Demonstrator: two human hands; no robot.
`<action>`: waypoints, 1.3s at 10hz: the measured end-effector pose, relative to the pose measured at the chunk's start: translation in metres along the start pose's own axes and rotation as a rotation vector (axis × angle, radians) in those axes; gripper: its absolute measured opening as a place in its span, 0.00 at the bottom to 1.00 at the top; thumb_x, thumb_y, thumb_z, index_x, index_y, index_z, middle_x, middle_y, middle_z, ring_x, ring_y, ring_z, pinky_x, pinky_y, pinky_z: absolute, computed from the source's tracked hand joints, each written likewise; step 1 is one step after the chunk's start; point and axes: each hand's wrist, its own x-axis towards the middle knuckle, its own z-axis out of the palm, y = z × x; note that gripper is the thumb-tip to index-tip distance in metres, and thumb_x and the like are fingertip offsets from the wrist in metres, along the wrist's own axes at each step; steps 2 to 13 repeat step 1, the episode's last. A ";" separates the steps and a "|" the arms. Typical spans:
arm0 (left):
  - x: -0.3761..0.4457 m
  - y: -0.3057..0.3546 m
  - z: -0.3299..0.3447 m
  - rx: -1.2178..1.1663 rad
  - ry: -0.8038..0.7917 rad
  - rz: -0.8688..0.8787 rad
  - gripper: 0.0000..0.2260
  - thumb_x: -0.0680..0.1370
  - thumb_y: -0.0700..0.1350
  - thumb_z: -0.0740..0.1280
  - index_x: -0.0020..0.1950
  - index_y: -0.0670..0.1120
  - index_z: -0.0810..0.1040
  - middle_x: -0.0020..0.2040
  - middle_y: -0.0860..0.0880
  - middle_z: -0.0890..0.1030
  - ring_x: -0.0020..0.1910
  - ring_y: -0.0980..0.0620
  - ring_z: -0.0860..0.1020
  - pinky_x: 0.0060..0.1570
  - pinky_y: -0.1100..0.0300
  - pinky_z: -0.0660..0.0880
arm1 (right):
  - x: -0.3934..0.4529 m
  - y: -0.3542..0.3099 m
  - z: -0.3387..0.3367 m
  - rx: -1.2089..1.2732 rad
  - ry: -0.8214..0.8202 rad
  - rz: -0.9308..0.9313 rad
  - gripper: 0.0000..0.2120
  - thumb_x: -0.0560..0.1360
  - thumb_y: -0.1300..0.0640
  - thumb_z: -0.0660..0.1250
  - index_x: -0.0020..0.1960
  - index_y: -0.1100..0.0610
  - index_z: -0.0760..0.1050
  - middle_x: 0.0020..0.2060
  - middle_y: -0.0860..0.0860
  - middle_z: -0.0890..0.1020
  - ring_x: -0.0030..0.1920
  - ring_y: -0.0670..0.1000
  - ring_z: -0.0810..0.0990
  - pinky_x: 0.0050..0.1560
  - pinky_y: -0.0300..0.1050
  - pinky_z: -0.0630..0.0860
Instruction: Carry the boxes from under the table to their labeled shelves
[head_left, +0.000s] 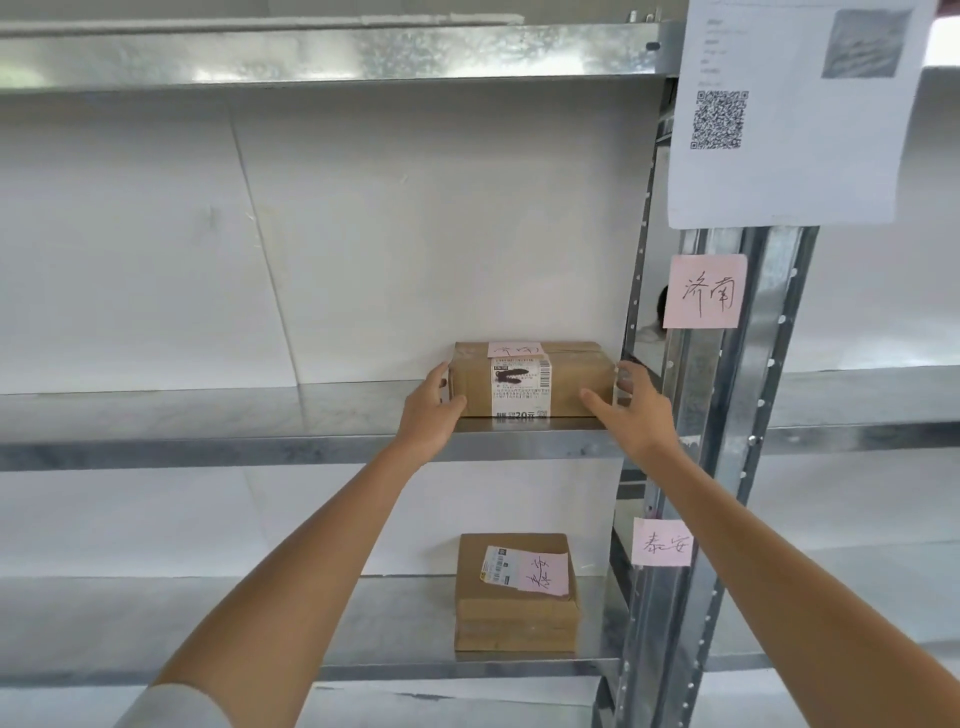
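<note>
A brown cardboard box with a white shipping label on its front and a pink note on top (530, 379) sits on the middle galvanised steel shelf (208, 415), near the shelf's right end beside the grey perforated metal upright (727, 415). The left hand (434, 410) presses against the box's left end, thumb on the front face, and the right hand (631, 410) cups its right end, fingers spread; both hold the box between them. A pink handwritten sticky note (705, 291) is stuck to the upright just above this level. On the shelf below lies a second brown cardboard box with its own pink note (517, 592), next to another pink sticky note (662, 543) on the upright. A white printed sheet with a QR code (789, 114) hangs at the top right.
</note>
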 end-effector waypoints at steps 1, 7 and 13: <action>-0.026 -0.003 -0.002 0.081 -0.018 0.054 0.28 0.77 0.40 0.61 0.75 0.49 0.59 0.73 0.46 0.67 0.70 0.46 0.67 0.67 0.53 0.68 | -0.027 0.001 -0.001 -0.033 0.000 -0.063 0.33 0.70 0.46 0.71 0.70 0.50 0.63 0.65 0.52 0.75 0.61 0.54 0.76 0.54 0.47 0.73; -0.026 -0.003 -0.002 0.081 -0.018 0.054 0.28 0.77 0.40 0.61 0.75 0.49 0.59 0.73 0.46 0.67 0.70 0.46 0.67 0.67 0.53 0.68 | -0.027 0.001 -0.001 -0.033 0.000 -0.063 0.33 0.70 0.46 0.71 0.70 0.50 0.63 0.65 0.52 0.75 0.61 0.54 0.76 0.54 0.47 0.73; -0.026 -0.003 -0.002 0.081 -0.018 0.054 0.28 0.77 0.40 0.61 0.75 0.49 0.59 0.73 0.46 0.67 0.70 0.46 0.67 0.67 0.53 0.68 | -0.027 0.001 -0.001 -0.033 0.000 -0.063 0.33 0.70 0.46 0.71 0.70 0.50 0.63 0.65 0.52 0.75 0.61 0.54 0.76 0.54 0.47 0.73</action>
